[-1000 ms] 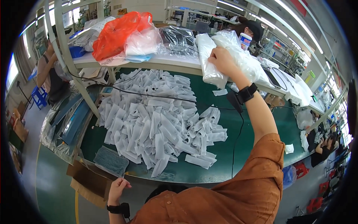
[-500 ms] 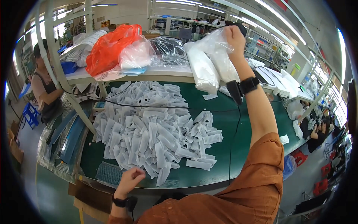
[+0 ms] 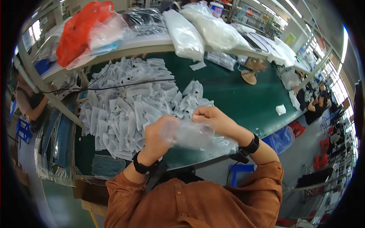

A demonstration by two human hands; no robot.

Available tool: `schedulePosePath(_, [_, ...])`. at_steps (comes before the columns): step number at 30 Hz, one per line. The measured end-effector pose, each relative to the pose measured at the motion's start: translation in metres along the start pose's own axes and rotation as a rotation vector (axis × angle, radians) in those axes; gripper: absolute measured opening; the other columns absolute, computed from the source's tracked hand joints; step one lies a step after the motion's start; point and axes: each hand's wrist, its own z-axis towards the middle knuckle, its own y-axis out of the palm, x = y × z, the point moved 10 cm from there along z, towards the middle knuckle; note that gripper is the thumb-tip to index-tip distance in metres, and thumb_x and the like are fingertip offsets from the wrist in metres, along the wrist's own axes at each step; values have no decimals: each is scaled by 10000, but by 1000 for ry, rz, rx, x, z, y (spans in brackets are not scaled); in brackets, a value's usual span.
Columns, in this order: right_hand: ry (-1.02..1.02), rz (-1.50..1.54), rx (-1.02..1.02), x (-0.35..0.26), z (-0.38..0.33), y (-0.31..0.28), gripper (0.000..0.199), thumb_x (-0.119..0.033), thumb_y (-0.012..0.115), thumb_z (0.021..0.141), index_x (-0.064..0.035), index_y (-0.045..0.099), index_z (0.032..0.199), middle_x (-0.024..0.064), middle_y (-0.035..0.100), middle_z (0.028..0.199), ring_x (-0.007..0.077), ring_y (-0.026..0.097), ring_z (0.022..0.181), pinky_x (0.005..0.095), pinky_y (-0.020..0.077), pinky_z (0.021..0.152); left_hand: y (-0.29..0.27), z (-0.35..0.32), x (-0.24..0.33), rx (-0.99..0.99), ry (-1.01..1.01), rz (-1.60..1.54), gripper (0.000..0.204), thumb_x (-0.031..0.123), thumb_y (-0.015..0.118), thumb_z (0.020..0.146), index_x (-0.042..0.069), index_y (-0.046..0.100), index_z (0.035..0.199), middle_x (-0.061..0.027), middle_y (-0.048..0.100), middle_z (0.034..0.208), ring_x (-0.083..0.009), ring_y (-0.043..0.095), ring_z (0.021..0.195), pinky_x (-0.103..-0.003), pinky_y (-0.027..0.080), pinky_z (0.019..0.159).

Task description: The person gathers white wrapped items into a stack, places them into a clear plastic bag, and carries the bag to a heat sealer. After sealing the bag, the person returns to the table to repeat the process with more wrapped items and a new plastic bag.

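Note:
A clear plastic bag (image 3: 195, 137) is stretched between my two hands over the near edge of the green table (image 3: 232, 95). My left hand (image 3: 157, 137) is closed on the bag's left end, slightly blurred. With thumb and fingers pinched together, my right hand (image 3: 216, 121) holds its upper right part, and the rest of the film hangs toward my right wrist. Just beyond my left hand lies a big heap of small whitish translucent sleeves (image 3: 121, 102). What is inside the bag, if anything, I cannot make out.
A raised shelf (image 3: 148, 46) crosses behind the heap, bearing a red plastic bag (image 3: 81, 34) and clear bags of film (image 3: 186, 36). A black cable (image 3: 129, 83) runs over the heap. Blue striped material (image 3: 108, 166) lies at the near left corner. Co-workers sit at both sides.
My right hand has come down from the shelf to the near table edge, bringing a clear bag. My left hand has moved up and right and now grips it too. The view has shifted.

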Motion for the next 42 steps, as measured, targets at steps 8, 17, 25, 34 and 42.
schedulePosePath(8, [-95, 323, 6, 83, -37, -84, 218, -188, 589, 971, 8, 651, 1044, -1, 630, 808, 75, 566, 748, 226, 463, 692, 106, 7, -67, -181, -535, -61, 185, 141, 744, 814, 13, 667, 924, -45, 639, 694, -154, 551, 584, -295, 434, 558])
schedulePosePath(17, [-34, 284, 313, 238, -52, -240, 140, -108, 667, 904, -8, 609, 824, -16, 582, 710, 67, 524, 635, 225, 428, 571, 284, 31, -33, -197, -562, 22, 360, 238, 749, 853, 25, 540, 1055, -47, 549, 791, -96, 535, 683, -281, 457, 544])
schedulePosePath(25, [-332, -195, 577, 293, -95, -372, 119, -74, 686, 864, -26, 584, 826, 19, 524, 656, 92, 498, 582, 245, 402, 529, 524, -2, -90, 256, -1154, -969, 170, 175, 580, 970, 29, 508, 1020, -69, 611, 903, -163, 620, 833, -303, 527, 614])
schedulePosePath(34, [-608, -509, 668, 294, -171, -477, 233, 38, 627, 744, -6, 602, 971, 134, 605, 954, 278, 595, 853, 385, 500, 720, 570, 12, -133, 393, -1196, -887, 77, 147, 552, 981, 83, 526, 949, -26, 584, 813, -139, 580, 704, -272, 484, 608])
schedulePosePath(42, [-327, -502, 271, 404, -66, -460, 577, -28, 545, 803, 36, 454, 1369, 299, 363, 1466, 390, 400, 1351, 429, 351, 1099, 693, 84, -34, -385, -509, -380, 111, 67, 605, 896, 56, 669, 986, -60, 660, 842, -157, 643, 730, -308, 521, 659])
